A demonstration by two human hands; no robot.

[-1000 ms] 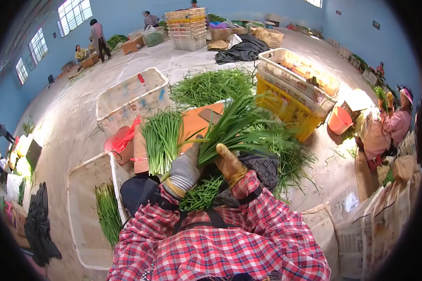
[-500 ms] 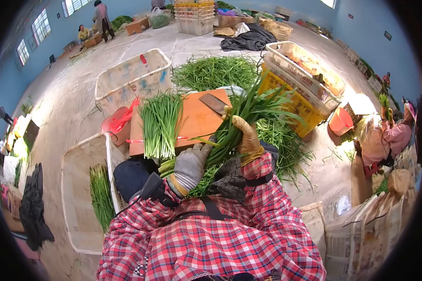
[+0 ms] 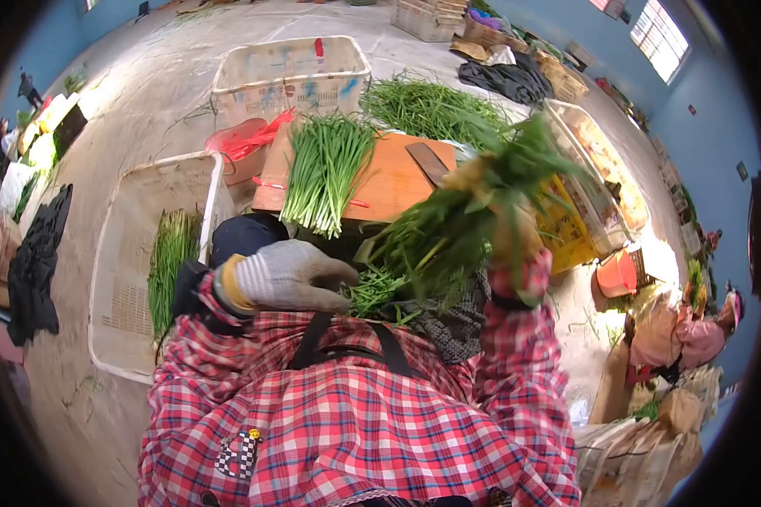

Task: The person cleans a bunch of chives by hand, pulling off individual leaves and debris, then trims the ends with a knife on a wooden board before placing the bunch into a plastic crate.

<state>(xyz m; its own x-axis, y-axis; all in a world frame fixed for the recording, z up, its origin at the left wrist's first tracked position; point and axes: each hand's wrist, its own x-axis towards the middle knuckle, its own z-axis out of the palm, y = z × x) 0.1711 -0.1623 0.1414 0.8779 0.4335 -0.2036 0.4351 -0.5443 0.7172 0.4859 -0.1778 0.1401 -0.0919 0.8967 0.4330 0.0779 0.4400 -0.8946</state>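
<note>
My right hand (image 3: 516, 228), in a yellow-tan glove and blurred, grips a bunch of green chives (image 3: 448, 228) raised above my lap. My left hand (image 3: 292, 275), in a grey knit glove, hangs just left of the bunch's cut ends with its fingers loosely curled and nothing in them. Loose chive stalks (image 3: 372, 291) lie on my lap under both hands. Ahead, an orange cutting board (image 3: 389, 182) carries a trimmed chive bundle (image 3: 325, 169) and a cleaver (image 3: 429, 162).
A white crate (image 3: 123, 270) with chives stands at my left, another white crate (image 3: 287, 76) beyond the board. A red bowl (image 3: 237, 148) sits by the board. Chive piles and a yellow crate (image 3: 566, 224) lie to the right. A person (image 3: 676, 334) sits at the far right.
My right hand swung the chive bunch up and to the right. My left hand let go of the bunch and pulled back to the left. The camera tilted left and down.
</note>
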